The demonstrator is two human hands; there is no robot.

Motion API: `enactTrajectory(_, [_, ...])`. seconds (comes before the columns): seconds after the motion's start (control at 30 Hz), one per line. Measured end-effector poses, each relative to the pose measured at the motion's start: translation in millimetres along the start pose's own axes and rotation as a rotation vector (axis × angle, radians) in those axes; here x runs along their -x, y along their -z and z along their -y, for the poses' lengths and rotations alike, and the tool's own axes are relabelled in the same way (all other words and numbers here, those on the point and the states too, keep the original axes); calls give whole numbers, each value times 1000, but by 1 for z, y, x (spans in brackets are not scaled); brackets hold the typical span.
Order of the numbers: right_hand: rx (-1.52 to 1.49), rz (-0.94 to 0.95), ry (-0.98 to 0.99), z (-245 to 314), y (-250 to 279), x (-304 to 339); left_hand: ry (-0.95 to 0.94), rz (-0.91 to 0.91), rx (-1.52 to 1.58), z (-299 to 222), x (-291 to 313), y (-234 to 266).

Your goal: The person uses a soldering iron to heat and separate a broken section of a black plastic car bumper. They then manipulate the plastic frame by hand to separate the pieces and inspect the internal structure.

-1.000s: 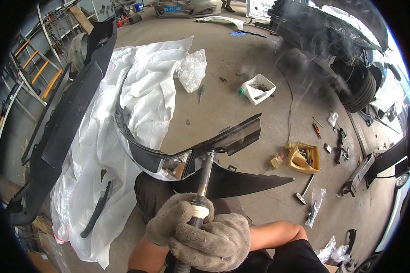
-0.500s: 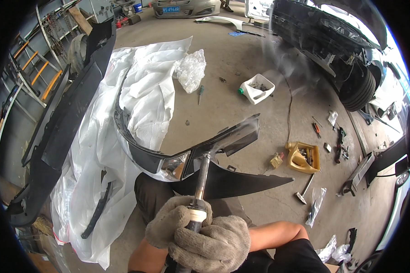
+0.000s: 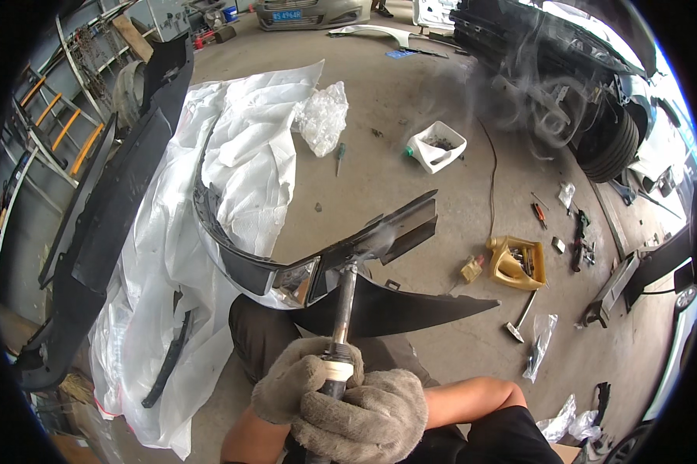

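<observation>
Tool (image 3: 346,305): a long metal shaft on a dark handle with a pale band, angled forward from both hands, its tip at the black end section of the curved car part.
Left hand (image 3: 293,384): in a thick grey-brown glove, fingers curled around the handle beside the pale band.
Right hand (image 3: 364,417): gloved alike, wrapped around the handle farther back, pressed against the left hand.
Curved car part (image 3: 249,271): in front of the left knee (image 3: 252,329), its far stretch bending away over the white sheet.
Smoke (image 3: 378,241): a thin wisp beside the tip, with more haze before the car at upper right.
White sheet (image 3: 170,232): crumpled on the floor, clear plastic (image 3: 321,120) bunched at its right edge.
Black bumper (image 3: 120,213): long, left of the sheet.
White jug (image 3: 443,162): cut away, small dark bits inside.
Yellow jug (image 3: 505,271): cut away too, small parts inside; a hammer (image 3: 523,315) lies near it.
Screwdriver (image 3: 341,152): teal handle, on the floor near the clear plastic.
Car (image 3: 534,58): front end stripped, one wheel (image 3: 608,147) showing.
</observation>
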State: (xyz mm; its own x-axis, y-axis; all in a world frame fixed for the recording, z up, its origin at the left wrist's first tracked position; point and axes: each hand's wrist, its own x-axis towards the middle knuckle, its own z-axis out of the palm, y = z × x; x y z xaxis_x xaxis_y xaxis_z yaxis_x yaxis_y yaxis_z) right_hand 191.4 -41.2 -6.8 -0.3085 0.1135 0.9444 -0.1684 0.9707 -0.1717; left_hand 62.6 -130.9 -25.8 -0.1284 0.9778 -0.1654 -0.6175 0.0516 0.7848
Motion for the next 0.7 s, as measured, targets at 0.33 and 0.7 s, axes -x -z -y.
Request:
enactTrajectory(0.33, [-45,4,-8,-2,-9,2,14,96,77,-18,-7,2])
enactTrajectory(0.7, [-69,-63,-27,-1,-21,28,-60,53,148,0,-1,1])
